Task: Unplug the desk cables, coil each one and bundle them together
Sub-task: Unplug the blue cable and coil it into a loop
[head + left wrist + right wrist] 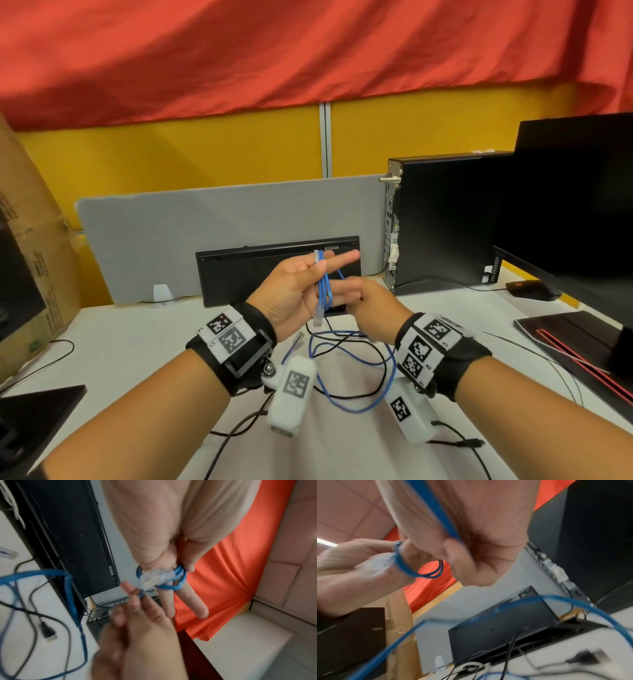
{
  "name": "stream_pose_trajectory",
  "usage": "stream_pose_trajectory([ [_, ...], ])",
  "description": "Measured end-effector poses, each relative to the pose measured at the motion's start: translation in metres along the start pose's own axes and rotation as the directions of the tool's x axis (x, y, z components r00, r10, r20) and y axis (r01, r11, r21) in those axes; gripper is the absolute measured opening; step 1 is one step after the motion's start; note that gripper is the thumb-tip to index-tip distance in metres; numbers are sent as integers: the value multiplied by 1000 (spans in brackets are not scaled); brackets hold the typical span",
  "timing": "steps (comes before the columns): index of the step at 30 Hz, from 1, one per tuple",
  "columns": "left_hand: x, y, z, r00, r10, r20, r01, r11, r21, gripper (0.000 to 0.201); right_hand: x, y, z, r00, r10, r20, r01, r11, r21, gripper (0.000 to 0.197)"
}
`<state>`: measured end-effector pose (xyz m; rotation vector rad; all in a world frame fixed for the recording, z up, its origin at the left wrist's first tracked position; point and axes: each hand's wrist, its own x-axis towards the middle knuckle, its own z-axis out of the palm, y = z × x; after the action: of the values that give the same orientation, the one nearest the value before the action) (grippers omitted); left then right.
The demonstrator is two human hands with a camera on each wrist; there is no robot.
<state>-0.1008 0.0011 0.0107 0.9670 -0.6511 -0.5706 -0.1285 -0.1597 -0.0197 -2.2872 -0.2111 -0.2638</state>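
A blue network cable (323, 291) is wound in small loops around the outstretched fingers of my left hand (298, 287). Its thumb pins the loops and a clear plug (154, 577) against those fingers. My right hand (373, 305) is just to the right, pinching the same cable (436, 513) between thumb and curled fingers. The rest of the blue cable (356, 370) hangs down in loose loops to the white desk (137, 342). Another clear plug (298, 339) lies below my left wrist. Black cables (363, 395) lie tangled under the blue loops, one ending in a flat black plug (48, 632).
A black keyboard (239, 274) leans upright against a grey divider (205, 233) behind my hands. A black PC tower (442, 219), monitor (575, 192) and mouse (531, 289) stand to the right. A cardboard box (30, 240) is at the left, a black-and-red pad (575, 339) at the right edge.
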Motion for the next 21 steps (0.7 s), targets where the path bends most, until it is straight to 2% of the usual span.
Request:
stream_pose_trajectory([
  [2, 5, 5, -2, 995, 72, -76, -74, 997, -36, 35, -7, -1, 10, 990, 112, 80, -117, 991, 68, 18],
  [4, 9, 10, -3, 983, 120, -140, -124, 992, -20, 23, -14, -3, 18, 973, 142, 181, -159, 984, 83, 21],
  [7, 9, 11, -6, 956, 159, -244, -160, 987, 19, 16, -20, -8, 24, 979, 64, 194, -37, 989, -144, 26],
  [9, 8, 9, -11, 943, 176, -281, -161, 984, 75, 21, -24, -17, 24, 988, 2, 157, 26, 984, -177, 31],
  [12, 4, 5, -15, 944, 196, -264, -113, 948, 298, 24, -26, -32, 15, 995, -69, 66, 70, 997, -12, 35],
  [15, -4, 6, -14, 963, 169, -210, -39, 859, 511, 30, -23, -46, -1, 1000, -20, 12, 17, 978, 209, 37],
  [17, -7, 8, -11, 974, 120, -194, 20, 802, 596, 33, -22, -55, -11, 996, 70, 62, -89, 920, 381, 32],
  [19, -6, 10, -6, 980, 57, -192, 72, 794, 603, 30, -21, -58, -21, 985, 130, 116, -172, 831, 529, 22],
  [21, -6, 15, 1, 984, 6, -176, 103, 795, 598, 23, -21, -59, -30, 981, 131, 145, -193, 765, 615, 10],
])
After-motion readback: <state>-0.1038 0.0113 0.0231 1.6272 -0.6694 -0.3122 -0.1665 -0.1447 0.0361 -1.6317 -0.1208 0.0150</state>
